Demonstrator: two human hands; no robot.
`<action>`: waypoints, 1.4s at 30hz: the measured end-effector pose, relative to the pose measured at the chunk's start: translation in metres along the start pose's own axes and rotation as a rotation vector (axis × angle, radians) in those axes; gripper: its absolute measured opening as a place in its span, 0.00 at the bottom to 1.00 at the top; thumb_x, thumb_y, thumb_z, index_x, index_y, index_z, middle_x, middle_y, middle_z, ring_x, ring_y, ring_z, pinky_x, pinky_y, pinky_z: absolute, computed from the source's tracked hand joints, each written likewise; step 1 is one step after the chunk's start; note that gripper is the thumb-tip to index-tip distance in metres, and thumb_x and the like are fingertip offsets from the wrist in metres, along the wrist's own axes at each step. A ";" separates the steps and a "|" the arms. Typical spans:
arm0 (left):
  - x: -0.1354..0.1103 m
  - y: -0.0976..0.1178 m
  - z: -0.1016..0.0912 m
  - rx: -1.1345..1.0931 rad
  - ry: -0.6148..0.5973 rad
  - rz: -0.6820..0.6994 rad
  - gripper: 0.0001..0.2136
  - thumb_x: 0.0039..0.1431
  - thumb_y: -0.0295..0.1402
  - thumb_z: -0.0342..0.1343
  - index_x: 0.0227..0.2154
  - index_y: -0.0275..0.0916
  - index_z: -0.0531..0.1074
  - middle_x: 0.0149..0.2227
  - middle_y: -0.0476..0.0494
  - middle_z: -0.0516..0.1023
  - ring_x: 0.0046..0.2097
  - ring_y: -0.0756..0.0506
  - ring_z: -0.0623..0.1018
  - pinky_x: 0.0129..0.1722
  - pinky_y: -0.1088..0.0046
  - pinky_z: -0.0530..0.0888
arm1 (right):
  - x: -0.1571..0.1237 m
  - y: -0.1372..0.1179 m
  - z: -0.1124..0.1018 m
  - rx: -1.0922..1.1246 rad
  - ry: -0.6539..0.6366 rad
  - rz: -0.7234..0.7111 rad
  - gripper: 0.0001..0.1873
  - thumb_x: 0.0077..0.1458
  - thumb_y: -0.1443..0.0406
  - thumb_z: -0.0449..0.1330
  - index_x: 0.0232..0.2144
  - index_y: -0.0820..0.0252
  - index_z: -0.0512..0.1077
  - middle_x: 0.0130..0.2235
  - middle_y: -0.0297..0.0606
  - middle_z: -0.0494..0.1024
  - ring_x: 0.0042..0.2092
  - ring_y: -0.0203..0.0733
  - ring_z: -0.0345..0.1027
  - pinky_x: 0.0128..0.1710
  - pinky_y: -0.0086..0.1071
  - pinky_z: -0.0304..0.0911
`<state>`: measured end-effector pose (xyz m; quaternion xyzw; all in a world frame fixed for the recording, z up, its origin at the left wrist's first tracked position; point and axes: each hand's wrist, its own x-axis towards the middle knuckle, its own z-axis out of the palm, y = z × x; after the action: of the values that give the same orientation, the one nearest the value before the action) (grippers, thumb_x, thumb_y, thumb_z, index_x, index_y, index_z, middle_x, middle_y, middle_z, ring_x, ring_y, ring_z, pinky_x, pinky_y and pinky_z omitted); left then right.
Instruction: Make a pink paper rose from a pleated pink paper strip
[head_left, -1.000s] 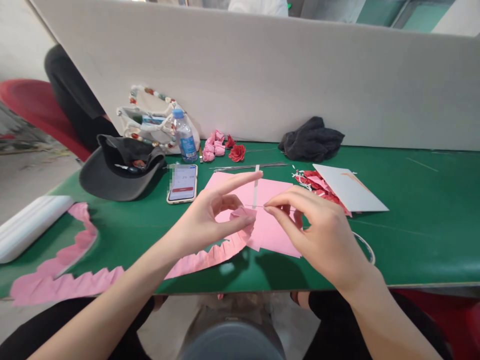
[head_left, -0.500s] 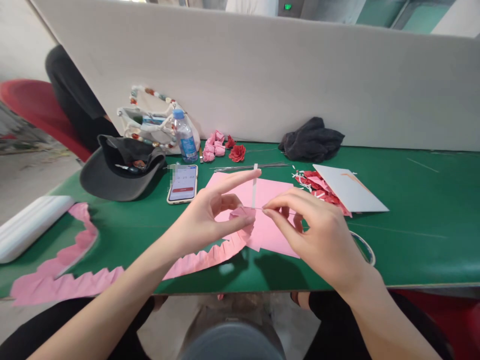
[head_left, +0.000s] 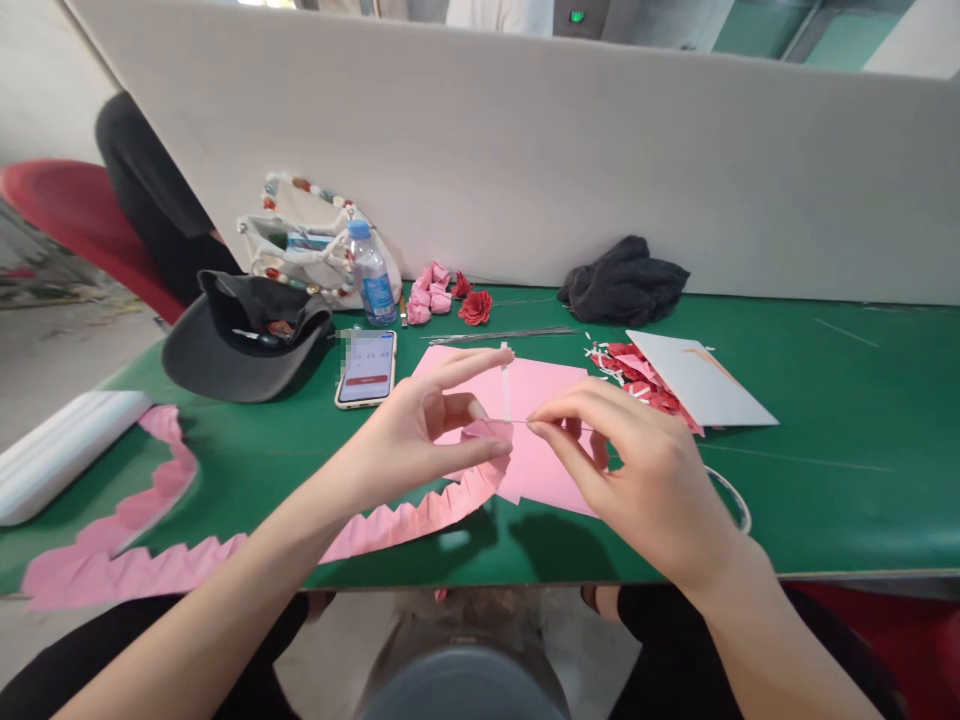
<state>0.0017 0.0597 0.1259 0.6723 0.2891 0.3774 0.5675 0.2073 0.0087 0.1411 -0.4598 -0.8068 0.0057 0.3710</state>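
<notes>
My left hand [head_left: 420, 430] pinches the rolled end of a long scalloped pink paper strip [head_left: 225, 555] between thumb and middle finger, with the index finger stretched out. My right hand [head_left: 637, 470] pinches a thin wire [head_left: 517, 422] whose tip meets the rolled pink end. A narrow white strip [head_left: 505, 380] stands up at that spot. Both hands hover over pink paper sheets [head_left: 540, 450] on the green table [head_left: 825, 470].
A phone [head_left: 366, 366], a black cap [head_left: 240, 335], a water bottle [head_left: 371, 270] and a beaded white bag [head_left: 300, 245] lie at the left. Finished pink and red paper roses [head_left: 450, 295], wires [head_left: 499, 335], red scraps [head_left: 637, 375], a white card [head_left: 697, 385] and a dark cloth [head_left: 622, 280] lie near the partition.
Hardly anything has moved. My left index finger has dipped slightly and the white strip has come a little lower; both pinches hold.
</notes>
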 end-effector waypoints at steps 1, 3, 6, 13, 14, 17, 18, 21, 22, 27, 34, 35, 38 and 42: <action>0.000 0.000 0.000 -0.004 -0.003 -0.013 0.30 0.55 0.29 0.67 0.60 0.50 0.68 0.65 0.40 0.61 0.34 0.52 0.76 0.36 0.65 0.83 | 0.000 0.000 0.000 -0.002 0.004 -0.003 0.06 0.60 0.73 0.58 0.32 0.59 0.72 0.34 0.35 0.78 0.30 0.33 0.67 0.26 0.28 0.60; 0.000 0.000 -0.001 0.008 -0.005 -0.023 0.29 0.54 0.30 0.67 0.59 0.49 0.69 0.65 0.40 0.61 0.34 0.52 0.75 0.36 0.64 0.83 | 0.000 -0.001 -0.001 0.000 0.010 -0.005 0.06 0.60 0.73 0.59 0.32 0.59 0.72 0.34 0.34 0.78 0.29 0.33 0.67 0.26 0.28 0.61; 0.001 0.000 -0.002 0.030 -0.012 -0.036 0.25 0.55 0.33 0.67 0.57 0.47 0.72 0.62 0.40 0.65 0.34 0.52 0.76 0.38 0.64 0.82 | 0.001 -0.002 -0.001 0.007 0.018 -0.001 0.06 0.60 0.73 0.59 0.32 0.59 0.71 0.32 0.33 0.77 0.28 0.32 0.66 0.26 0.27 0.60; 0.004 0.002 -0.004 0.038 0.053 0.016 0.29 0.56 0.34 0.66 0.60 0.51 0.66 0.63 0.44 0.67 0.59 0.40 0.73 0.53 0.65 0.76 | 0.005 0.000 -0.003 0.043 0.133 0.059 0.06 0.59 0.73 0.59 0.32 0.58 0.72 0.31 0.33 0.78 0.31 0.35 0.69 0.30 0.29 0.65; 0.004 0.002 -0.004 0.068 0.066 0.034 0.29 0.56 0.34 0.67 0.60 0.51 0.65 0.64 0.45 0.66 0.60 0.41 0.71 0.56 0.65 0.74 | 0.007 0.001 -0.004 0.048 0.159 0.080 0.06 0.59 0.73 0.60 0.32 0.57 0.72 0.31 0.33 0.78 0.31 0.36 0.69 0.31 0.30 0.66; 0.002 0.004 -0.006 0.199 0.099 0.041 0.29 0.58 0.37 0.65 0.61 0.50 0.62 0.64 0.44 0.65 0.62 0.41 0.69 0.60 0.61 0.70 | 0.014 0.005 -0.010 0.077 0.213 0.167 0.05 0.57 0.71 0.61 0.30 0.57 0.73 0.31 0.33 0.79 0.31 0.37 0.70 0.33 0.32 0.67; 0.002 0.004 -0.006 0.263 0.114 0.032 0.30 0.58 0.38 0.64 0.61 0.50 0.60 0.65 0.44 0.64 0.62 0.40 0.69 0.60 0.59 0.70 | 0.017 0.006 -0.012 0.098 0.215 0.206 0.05 0.56 0.70 0.61 0.30 0.57 0.74 0.31 0.34 0.79 0.31 0.38 0.71 0.33 0.32 0.68; -0.002 0.005 -0.004 0.507 0.145 -0.003 0.32 0.59 0.41 0.62 0.64 0.51 0.55 0.67 0.42 0.59 0.64 0.38 0.66 0.61 0.55 0.67 | 0.025 0.014 -0.020 0.174 0.193 0.340 0.03 0.55 0.67 0.63 0.29 0.59 0.75 0.30 0.35 0.80 0.30 0.39 0.71 0.29 0.32 0.66; -0.004 0.005 -0.003 0.593 0.143 -0.006 0.34 0.59 0.41 0.61 0.65 0.52 0.53 0.67 0.41 0.58 0.65 0.37 0.65 0.62 0.54 0.65 | 0.028 0.018 -0.023 0.203 0.191 0.384 0.04 0.54 0.66 0.63 0.28 0.59 0.76 0.30 0.36 0.80 0.30 0.39 0.71 0.29 0.32 0.65; -0.012 0.006 0.003 0.917 0.086 -0.015 0.38 0.63 0.40 0.57 0.69 0.48 0.41 0.70 0.35 0.50 0.70 0.34 0.55 0.65 0.52 0.59 | 0.038 0.049 -0.046 0.503 0.208 0.645 0.09 0.49 0.60 0.68 0.29 0.62 0.78 0.28 0.37 0.77 0.27 0.34 0.66 0.24 0.28 0.60; -0.013 -0.002 0.005 1.178 0.003 -0.158 0.36 0.63 0.35 0.56 0.68 0.33 0.45 0.70 0.23 0.49 0.69 0.28 0.56 0.63 0.52 0.61 | 0.037 0.091 -0.089 0.721 0.386 0.886 0.08 0.39 0.68 0.72 0.26 0.63 0.79 0.30 0.36 0.74 0.22 0.24 0.50 0.14 0.23 0.41; -0.013 -0.003 0.006 1.196 -0.016 -0.176 0.35 0.62 0.33 0.56 0.68 0.33 0.47 0.70 0.22 0.50 0.69 0.28 0.58 0.62 0.52 0.62 | 0.036 0.096 -0.096 0.714 0.420 0.919 0.08 0.39 0.68 0.72 0.26 0.63 0.79 0.31 0.37 0.75 0.22 0.24 0.51 0.14 0.23 0.41; -0.012 -0.005 0.009 1.244 -0.077 -0.213 0.33 0.62 0.30 0.55 0.67 0.33 0.50 0.70 0.22 0.49 0.68 0.28 0.58 0.61 0.50 0.63 | 0.028 0.114 -0.118 0.665 0.504 0.992 0.05 0.43 0.67 0.71 0.24 0.61 0.78 0.30 0.37 0.75 0.21 0.25 0.53 0.15 0.27 0.45; -0.010 -0.005 0.010 1.280 -0.105 -0.220 0.30 0.64 0.33 0.54 0.66 0.34 0.54 0.70 0.24 0.51 0.68 0.29 0.58 0.61 0.48 0.64 | 0.019 0.142 -0.143 0.698 0.536 0.963 0.07 0.51 0.65 0.68 0.23 0.60 0.77 0.25 0.37 0.75 0.19 0.27 0.55 0.17 0.33 0.42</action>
<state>0.0049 0.0475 0.1182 0.8614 0.4959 0.0368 0.1037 0.3926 0.0572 0.2056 -0.6080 -0.3407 0.3179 0.6429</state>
